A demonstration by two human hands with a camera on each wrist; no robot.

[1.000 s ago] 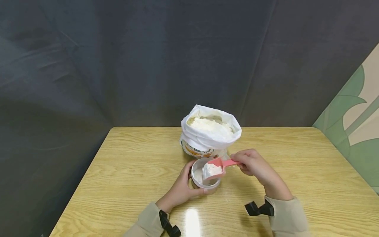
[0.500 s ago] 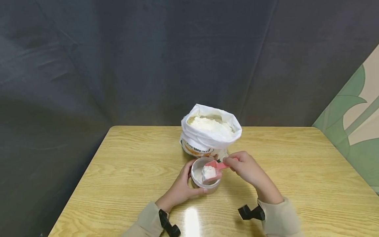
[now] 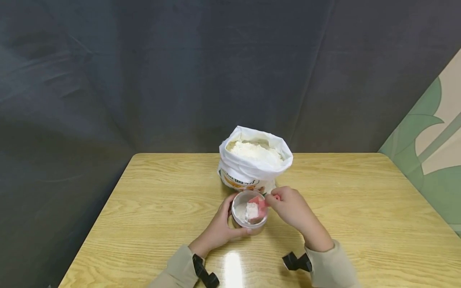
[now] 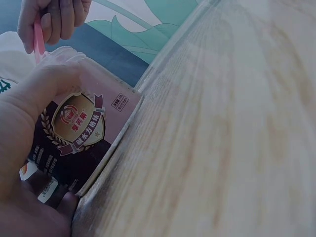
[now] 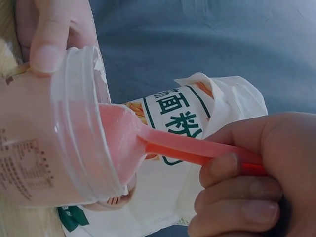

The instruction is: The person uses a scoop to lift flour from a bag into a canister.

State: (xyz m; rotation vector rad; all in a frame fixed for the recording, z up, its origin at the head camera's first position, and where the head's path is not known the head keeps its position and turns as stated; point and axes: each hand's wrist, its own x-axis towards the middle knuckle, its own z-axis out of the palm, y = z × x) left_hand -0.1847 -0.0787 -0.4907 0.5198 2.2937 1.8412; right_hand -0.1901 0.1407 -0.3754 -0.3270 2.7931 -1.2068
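In the head view, the left hand curls round the tub on the table, its grip spread only as wide as the tub, thumb on the near side. The right hand pinches the pink scoop by its handle. The scoop's bowl, with white powder in it, is in the tub's mouth. Just behind the tub stands the bag, its white top folded down, powder heaped inside. A dark cloth covers the space behind the table.

In the left wrist view, the left hand clasps the tub, whose side bears a shield-shaped badge. The right hand is above, with part of the pink handle showing.

In the right wrist view, the right hand's thumb and curled fingers hold the handle tightly; the bowl reaches partly inside the tub's clear rim. Green lettering marks the bag beyond.
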